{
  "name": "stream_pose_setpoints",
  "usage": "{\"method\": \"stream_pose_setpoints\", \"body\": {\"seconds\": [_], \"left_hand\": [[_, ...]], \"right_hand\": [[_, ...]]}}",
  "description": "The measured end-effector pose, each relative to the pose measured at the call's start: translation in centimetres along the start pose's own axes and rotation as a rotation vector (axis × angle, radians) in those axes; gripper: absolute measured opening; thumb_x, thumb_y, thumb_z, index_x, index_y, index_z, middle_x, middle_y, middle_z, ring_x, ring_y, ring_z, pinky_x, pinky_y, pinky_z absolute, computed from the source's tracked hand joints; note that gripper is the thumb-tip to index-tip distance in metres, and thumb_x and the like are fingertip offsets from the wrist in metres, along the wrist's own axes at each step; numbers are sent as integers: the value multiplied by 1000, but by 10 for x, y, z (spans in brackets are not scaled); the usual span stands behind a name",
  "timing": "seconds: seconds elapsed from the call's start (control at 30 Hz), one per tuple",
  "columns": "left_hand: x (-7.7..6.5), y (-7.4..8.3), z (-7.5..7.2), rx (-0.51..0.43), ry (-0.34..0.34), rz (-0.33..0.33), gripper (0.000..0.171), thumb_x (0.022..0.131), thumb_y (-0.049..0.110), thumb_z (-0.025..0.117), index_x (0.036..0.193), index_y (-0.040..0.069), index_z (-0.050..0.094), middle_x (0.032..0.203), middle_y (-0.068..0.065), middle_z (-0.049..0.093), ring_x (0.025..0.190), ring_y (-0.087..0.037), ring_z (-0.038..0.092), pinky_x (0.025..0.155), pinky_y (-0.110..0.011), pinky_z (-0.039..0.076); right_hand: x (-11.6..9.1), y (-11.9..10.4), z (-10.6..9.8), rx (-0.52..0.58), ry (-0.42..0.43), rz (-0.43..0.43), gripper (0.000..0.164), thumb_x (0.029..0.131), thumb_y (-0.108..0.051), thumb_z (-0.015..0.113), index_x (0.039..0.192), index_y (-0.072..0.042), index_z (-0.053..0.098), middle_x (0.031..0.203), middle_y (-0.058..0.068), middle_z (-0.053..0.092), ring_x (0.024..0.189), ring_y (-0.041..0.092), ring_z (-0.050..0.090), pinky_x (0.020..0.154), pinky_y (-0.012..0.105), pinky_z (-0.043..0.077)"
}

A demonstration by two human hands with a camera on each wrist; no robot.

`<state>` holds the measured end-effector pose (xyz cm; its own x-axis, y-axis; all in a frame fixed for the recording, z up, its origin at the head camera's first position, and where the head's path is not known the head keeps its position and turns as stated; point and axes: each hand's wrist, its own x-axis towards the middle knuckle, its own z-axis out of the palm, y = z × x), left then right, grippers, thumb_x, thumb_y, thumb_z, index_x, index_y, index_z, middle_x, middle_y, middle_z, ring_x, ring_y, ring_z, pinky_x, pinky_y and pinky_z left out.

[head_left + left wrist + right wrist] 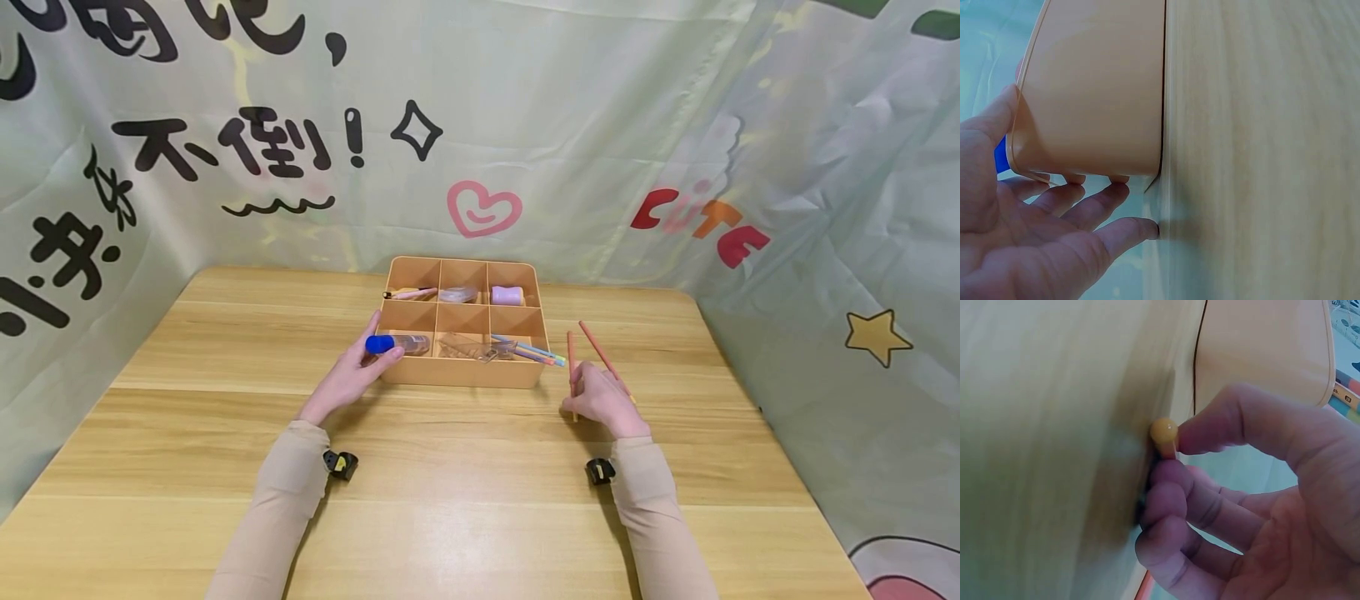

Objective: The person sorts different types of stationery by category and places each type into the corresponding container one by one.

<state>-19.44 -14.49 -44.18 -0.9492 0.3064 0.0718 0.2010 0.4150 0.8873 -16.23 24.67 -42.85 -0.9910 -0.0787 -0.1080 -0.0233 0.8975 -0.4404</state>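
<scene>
A tan six-compartment organizer box (461, 372) stands on the table. My left hand (351, 371) holds its front left corner, thumb at the rim and fingertips against the left side. To the right of the box, my right hand (600, 398) pinches a reddish stick (572, 354) between thumb and fingertips near its rounded yellow end (1164, 431), low over the table. A second reddish stick (600, 346) slants just past the right hand, partly hidden by it. The blue-capped bottle (411, 344) lies in the front left compartment, beside my left thumb.
Coloured pens (536, 352) jut over the box's right rim, close to the right hand. Clear plastic pieces (465, 346) lie front middle, a purple spool (507, 296) back right, pencils (408, 293) back left. A printed cloth (562, 125) hangs behind the wooden table (465, 517).
</scene>
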Motion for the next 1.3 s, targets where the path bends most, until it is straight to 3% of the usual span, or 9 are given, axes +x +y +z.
{"method": "stream_pose_setpoints", "body": {"seconds": [0.4, 0.63, 0.8, 1.03, 1.2, 1.3], "left_hand": [[0, 0, 0, 10, -1, -1, 82, 96, 43, 53, 155, 22, 0, 143, -33, 37, 128, -39, 40, 109, -53, 30], [1, 0, 0, 10, -3, 0, 83, 96, 43, 53, 156, 21, 0, 144, -33, 35, 129, -39, 39, 110, -53, 30], [1, -2, 0, 8, -4, -1, 82, 97, 43, 52, 155, 23, -1, 146, -33, 32, 130, -40, 37, 110, -53, 29], [1, -3, 0, 5, -4, 6, 82, 97, 42, 53, 155, 23, -1, 145, -34, 33, 129, -41, 38, 110, -53, 29], [1, -3, 0, -2, -6, 5, 81, 97, 41, 52, 155, 22, -1, 146, -33, 32, 130, -40, 37, 110, -53, 29], [-5, 13, -2, -9, -14, -2, 80, 98, 34, 53, 155, 15, -1, 145, -36, 31, 129, -42, 37, 110, -54, 29]], "right_hand": [[0, 0, 0, 7, -6, 27, 42, 70, -15, 77, 101, 3, 54, 80, 6, 65, 73, 21, 57, 70, 41, 47], [0, -2, -2, -30, -32, 53, 29, 70, -17, 77, 88, -1, 61, 83, 7, 68, 76, 23, 57, 71, 40, 47], [-1, -1, -4, -46, -51, 56, 25, 68, -17, 78, 83, -3, 64, 75, 5, 66, 68, 19, 54, 64, 33, 45], [-4, -2, -5, -46, -61, 42, 28, 70, -17, 78, 88, -1, 66, 75, 4, 64, 68, 18, 54, 66, 34, 47], [-4, -2, -4, -29, -75, 55, 23, 77, -22, 74, 86, -3, 64, 62, 3, 63, 58, 15, 55, 61, 32, 46], [-4, -2, -3, -27, -66, 47, 23, 84, -27, 70, 80, -5, 64, 53, 1, 61, 52, 14, 53, 57, 31, 43]]}}
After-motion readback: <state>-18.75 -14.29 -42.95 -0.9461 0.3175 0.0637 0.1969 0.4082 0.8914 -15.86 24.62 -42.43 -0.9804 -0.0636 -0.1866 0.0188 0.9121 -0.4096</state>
